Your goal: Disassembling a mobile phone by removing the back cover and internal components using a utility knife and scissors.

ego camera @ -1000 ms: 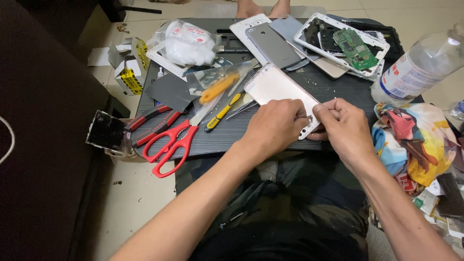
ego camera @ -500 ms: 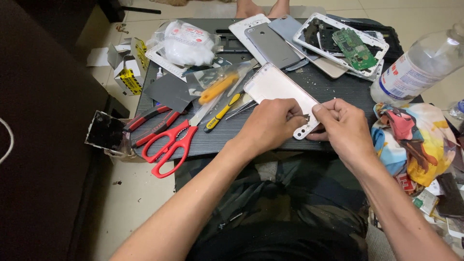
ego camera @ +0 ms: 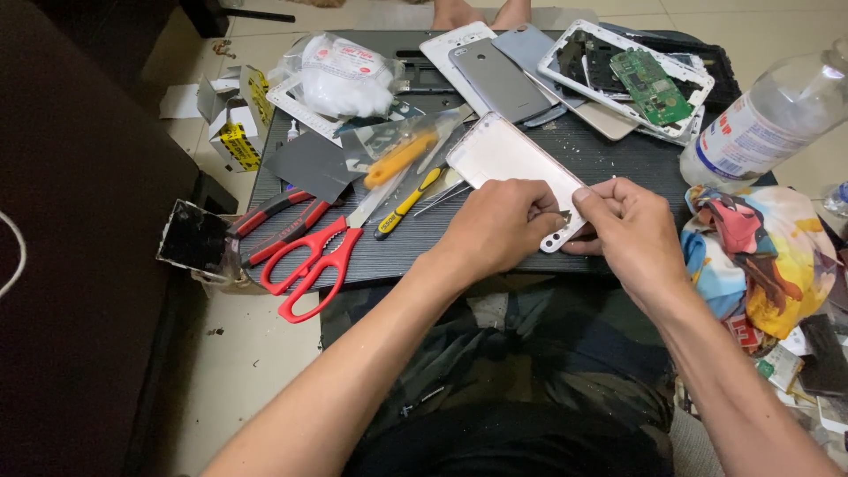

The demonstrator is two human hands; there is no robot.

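A pale pink phone back cover lies on the black ribbed board, its near end lifted between both hands. My left hand grips the cover's near edge from the left. My right hand pinches the cover's near right corner, with its fingertips at a small dark opening there. The two hands almost touch over that corner. Whether a small part sits between the fingers is too small to tell.
Red scissors, red-handled pliers, a yellow-handled tool and an orange knife lie left. Other phone backs and an open frame with a green board sit behind. A plastic bottle and colourful cloth are right.
The hands have shifted slightly on the cover's near corner; the right fingers have moved closer to the small opening. The cover itself has barely moved.
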